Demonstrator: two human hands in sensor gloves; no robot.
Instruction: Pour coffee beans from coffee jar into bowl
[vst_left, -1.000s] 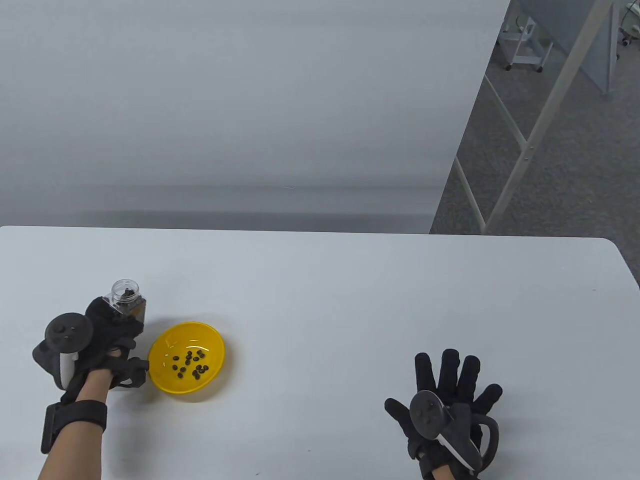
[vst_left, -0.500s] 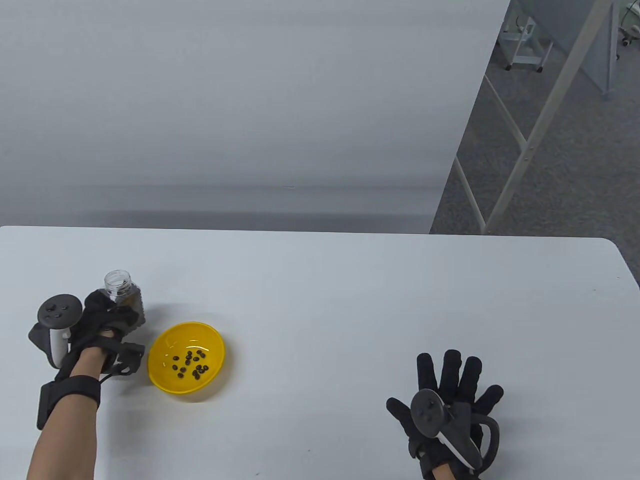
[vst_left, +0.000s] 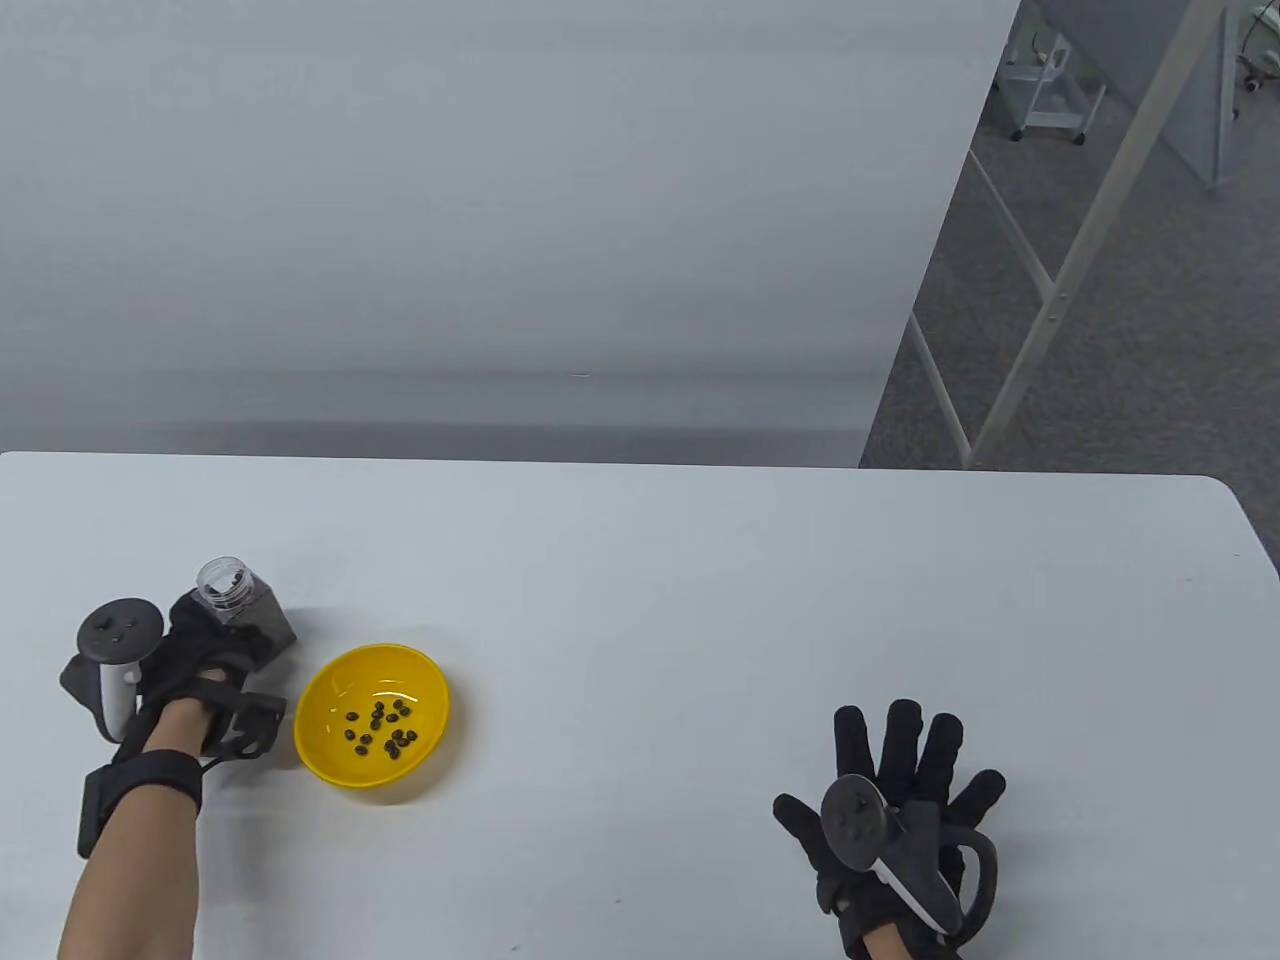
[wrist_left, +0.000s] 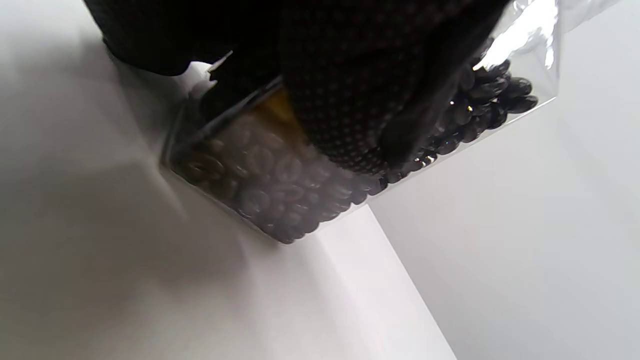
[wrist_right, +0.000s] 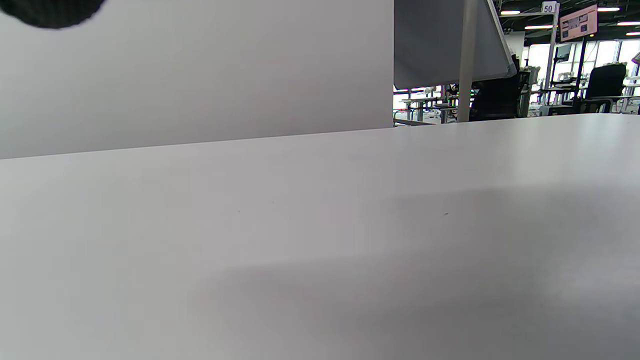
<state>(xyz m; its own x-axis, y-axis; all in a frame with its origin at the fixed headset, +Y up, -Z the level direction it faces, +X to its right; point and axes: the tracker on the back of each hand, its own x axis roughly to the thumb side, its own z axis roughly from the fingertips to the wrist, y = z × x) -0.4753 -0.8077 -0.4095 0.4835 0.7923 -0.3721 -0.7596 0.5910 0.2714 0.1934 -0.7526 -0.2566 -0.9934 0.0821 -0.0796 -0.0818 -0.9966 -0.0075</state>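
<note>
At lower left, the left hand (vst_left: 205, 655) grips the open jar (vst_left: 240, 605) beside the yellow bowl (vst_left: 325, 745) of beans (vst_left: 380, 728). At lower right, the right hand (vst_left: 895, 805) lies spread flat on the worktop (vst_left: 700, 600).

an open office or lab – desks (wrist_right: 590, 107), office chairs (wrist_right: 605, 82), ceiling lights (wrist_right: 535, 26).

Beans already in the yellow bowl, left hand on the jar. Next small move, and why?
Probably lower the coffee jar the last bit onto the table and let go. It is upright in the left hand, beside the yellow bowl, which holds coffee beans. The left wrist view leaves contact with the table unclear. The right hand lies flat.
</note>
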